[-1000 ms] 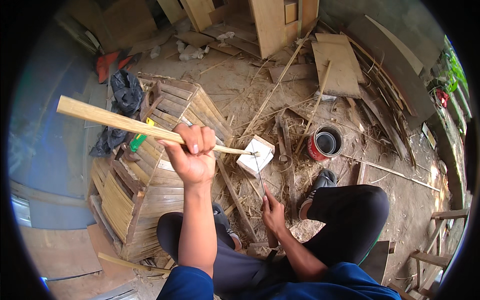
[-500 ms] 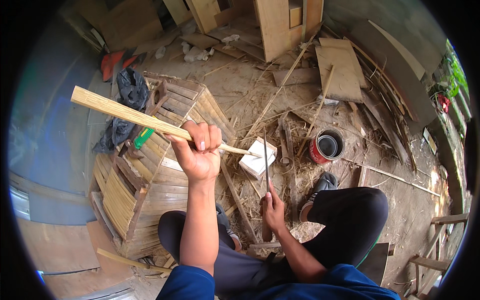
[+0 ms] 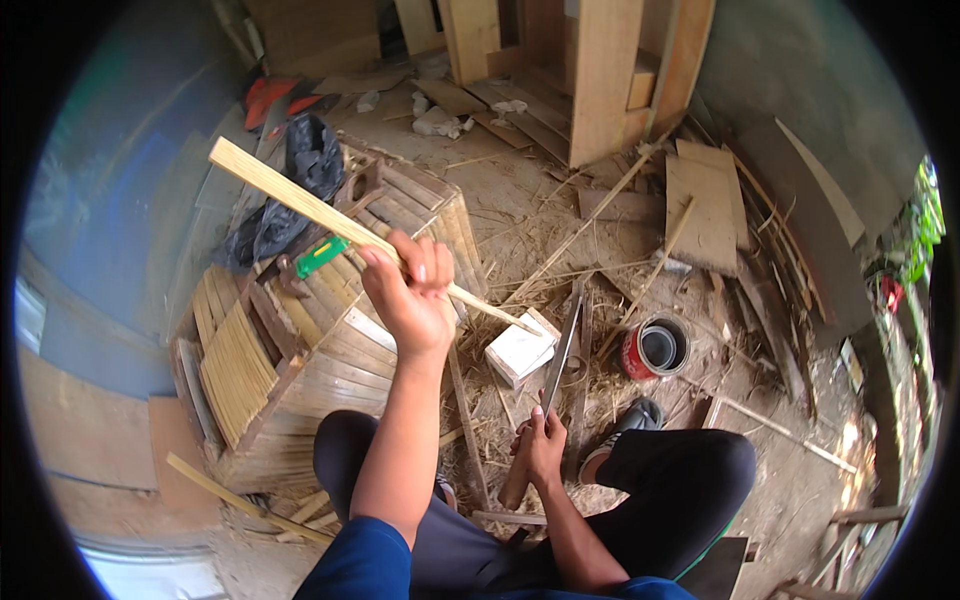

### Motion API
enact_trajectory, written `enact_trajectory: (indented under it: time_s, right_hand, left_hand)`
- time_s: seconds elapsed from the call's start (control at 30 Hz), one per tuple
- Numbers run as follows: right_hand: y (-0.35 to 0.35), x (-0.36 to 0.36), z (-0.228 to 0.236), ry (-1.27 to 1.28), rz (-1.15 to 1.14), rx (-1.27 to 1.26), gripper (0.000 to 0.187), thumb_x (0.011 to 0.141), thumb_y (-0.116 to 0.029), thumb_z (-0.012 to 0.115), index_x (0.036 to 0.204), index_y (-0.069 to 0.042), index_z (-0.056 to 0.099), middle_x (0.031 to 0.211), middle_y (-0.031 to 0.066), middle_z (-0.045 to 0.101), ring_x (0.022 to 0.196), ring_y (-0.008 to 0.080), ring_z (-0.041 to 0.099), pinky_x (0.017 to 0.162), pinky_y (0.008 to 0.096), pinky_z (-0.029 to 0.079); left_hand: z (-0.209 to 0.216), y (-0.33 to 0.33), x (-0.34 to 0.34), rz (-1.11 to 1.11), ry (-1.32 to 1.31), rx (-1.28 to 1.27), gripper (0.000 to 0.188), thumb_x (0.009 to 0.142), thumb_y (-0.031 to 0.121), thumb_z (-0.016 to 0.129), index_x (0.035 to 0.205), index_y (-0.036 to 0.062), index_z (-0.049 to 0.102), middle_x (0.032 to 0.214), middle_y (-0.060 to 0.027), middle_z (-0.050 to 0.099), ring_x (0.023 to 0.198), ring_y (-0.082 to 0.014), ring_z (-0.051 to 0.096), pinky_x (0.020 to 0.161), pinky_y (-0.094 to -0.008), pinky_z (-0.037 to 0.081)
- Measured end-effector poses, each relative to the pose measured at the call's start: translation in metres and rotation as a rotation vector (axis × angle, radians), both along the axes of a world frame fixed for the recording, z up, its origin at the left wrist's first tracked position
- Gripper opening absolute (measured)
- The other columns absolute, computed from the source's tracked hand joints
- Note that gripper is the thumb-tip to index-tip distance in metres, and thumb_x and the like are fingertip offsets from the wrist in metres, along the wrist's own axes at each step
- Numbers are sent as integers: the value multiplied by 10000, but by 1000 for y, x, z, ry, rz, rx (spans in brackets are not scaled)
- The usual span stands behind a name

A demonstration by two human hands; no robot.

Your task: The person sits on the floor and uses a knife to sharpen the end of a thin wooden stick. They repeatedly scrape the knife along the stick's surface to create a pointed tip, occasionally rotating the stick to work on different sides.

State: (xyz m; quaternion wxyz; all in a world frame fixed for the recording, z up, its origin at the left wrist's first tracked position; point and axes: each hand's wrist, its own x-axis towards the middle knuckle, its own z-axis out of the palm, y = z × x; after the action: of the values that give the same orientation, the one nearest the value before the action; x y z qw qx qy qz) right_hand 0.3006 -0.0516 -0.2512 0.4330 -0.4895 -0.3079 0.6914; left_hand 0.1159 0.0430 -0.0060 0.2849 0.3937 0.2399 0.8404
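Observation:
My left hand (image 3: 412, 300) is wrapped round a pale bamboo strip (image 3: 290, 202). The strip slants from its broad upper-left end down to a narrow end touching or just over a white-topped block (image 3: 518, 352), which stands on the littered ground. Closed on the wooden handle (image 3: 515, 482) of a machete, my right hand (image 3: 543, 445) is lower and to the right. The long dark blade (image 3: 564, 345) points away from me, just right of the block, and appears apart from the strip.
At left stands a slatted bamboo piece (image 3: 345, 330) with a green-handled tool (image 3: 320, 257) and black plastic bag (image 3: 313, 155). A red can (image 3: 655, 348) is beyond my right foot. Shavings and sticks cover the ground; boards (image 3: 700, 205) lie at far right.
The machete has turned from nearly edge-on to show more of its flat side, its tip now leaning right. The whole view has shifted; my left hand still grips the strip.

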Motion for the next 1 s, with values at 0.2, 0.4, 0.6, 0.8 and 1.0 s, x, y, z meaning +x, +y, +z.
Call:
enact_trajectory:
  time_s: [0.2,0.4,0.6,0.8,1.0]
  right_hand:
    - [3,22,74,50,39,-57,487,1015,-231,618,1466,-77,516,728,58,553,548,202,572,484,362,495]
    - [5,95,206,78,-145,249,571,949,-102,615,1487,-2,454,757,28,548,593,165,594,491,334,531]
    - [55,157,330,-41,-201,731,434,986,-196,633,1330,53,544,618,40,512,480,147,541,401,297,451]
    - [141,141,333,-133,-321,787,407,995,-244,669,1300,22,626,711,3,532,526,88,526,466,260,457]
    - [152,137,259,140,-246,393,478,1022,-344,632,1425,-95,568,809,-4,527,593,93,526,518,254,467]
  left_hand:
    - [36,-13,-39,213,-361,229,657,1040,666,341,654,135,377,521,41,252,454,-90,217,456,-255,197]
    - [45,-29,-70,228,-580,412,733,1055,667,230,586,131,407,487,26,296,428,-113,238,411,-264,193]
    - [43,-35,-83,214,-752,408,780,1061,657,173,550,123,423,466,14,285,404,-135,229,415,-271,214]
    - [39,-48,-92,202,-788,434,789,1054,665,160,547,122,426,478,7,291,417,-140,266,425,-279,225]
    - [38,-58,-99,132,-791,463,759,1062,649,198,575,109,413,476,1,300,393,-140,221,411,-288,206]
